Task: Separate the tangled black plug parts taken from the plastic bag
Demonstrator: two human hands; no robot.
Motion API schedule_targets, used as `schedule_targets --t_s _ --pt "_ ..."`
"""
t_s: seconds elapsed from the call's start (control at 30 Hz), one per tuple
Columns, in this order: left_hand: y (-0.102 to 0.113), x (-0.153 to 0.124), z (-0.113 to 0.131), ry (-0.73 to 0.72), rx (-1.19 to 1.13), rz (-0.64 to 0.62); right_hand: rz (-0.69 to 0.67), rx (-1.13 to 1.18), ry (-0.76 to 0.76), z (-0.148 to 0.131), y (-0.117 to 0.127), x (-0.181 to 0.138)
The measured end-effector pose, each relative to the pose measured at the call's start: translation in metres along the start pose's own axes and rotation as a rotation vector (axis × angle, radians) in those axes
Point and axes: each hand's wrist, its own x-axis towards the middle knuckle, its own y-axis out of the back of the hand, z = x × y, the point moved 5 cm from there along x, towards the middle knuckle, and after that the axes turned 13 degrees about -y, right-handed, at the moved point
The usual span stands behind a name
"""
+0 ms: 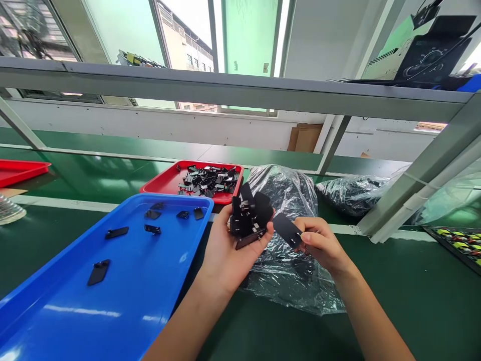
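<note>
Left hand (225, 250) is palm up, fingers curled around a handful of black parts (248, 215) — a loose stack, several pieces sticking up above the fingertips. Right hand (323, 245) pinches a single flat black piece (287, 230) between thumb and forefinger, tilted, its near end just beside the stack; can't tell if they touch. Both hands are held above a clear plastic bag (289, 281) lying crumpled on the green tabletop (413, 291).

Blue tray (150, 291) sits to the left, near the left forearm, with a few black parts scattered in it, well apart from each other. Red tray (161, 183) behind it holds a heap of the same black parts. A second bag of dark parts (353, 193) lies further back on the right — contents too small to make out.
</note>
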Motion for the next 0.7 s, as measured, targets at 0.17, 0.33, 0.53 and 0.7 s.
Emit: schedule_targets --t_s 0.17,0.33,0.53,0.7 --pt "0.0014 -0.0002 -0.0029 -0.003 0.039 0.013 0.045 0.033 -0.054 0.0024 -0.0013 0.0008" --pt "-0.0005 -0.0013 -0.0011 -0.021 0.013 -0.001 0.186 0.071 -0.116 0.0070 -0.0013 0.0055" --pt "0.0016 0.0038 0.0010 -0.056 0.032 0.031 0.232 0.153 -0.130 0.0088 -0.0019 0.0066" --pt "0.0043 0.0078 -0.0049 -0.031 0.071 0.068 0.239 0.160 -0.079 0.0033 0.0014 0.0037"
